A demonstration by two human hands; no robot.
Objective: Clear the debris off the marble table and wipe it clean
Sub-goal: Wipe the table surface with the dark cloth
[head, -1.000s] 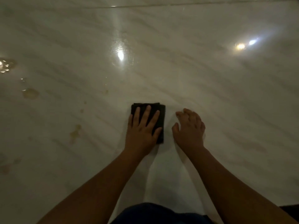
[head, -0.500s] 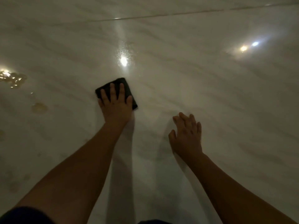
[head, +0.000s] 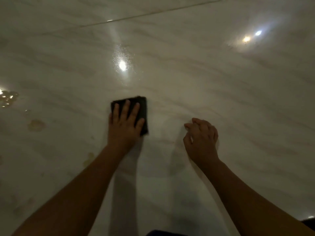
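A folded black cloth [head: 142, 106] lies flat on the glossy marble table [head: 221, 99] near the middle of the view. My left hand [head: 125, 124] presses down on it with straight, spread fingers. To the right, my right hand [head: 202, 138] rests on the bare marble with its fingers loosely curled and nothing in it. Brownish wet stains [head: 35, 125] mark the marble to the left of the cloth, and a shiny puddle [head: 8, 97] sits at the far left edge.
A thin seam [head: 153, 12] runs across the marble at the back. Ceiling lights reflect off the surface at the centre and upper right. More faint stains [head: 88, 158] lie beside my left forearm. A dark edge shows at the bottom right corner.
My left hand has slid the cloth from the left back toward the centre and nearer to me. My right hand stays in place, its fingers now more curled.
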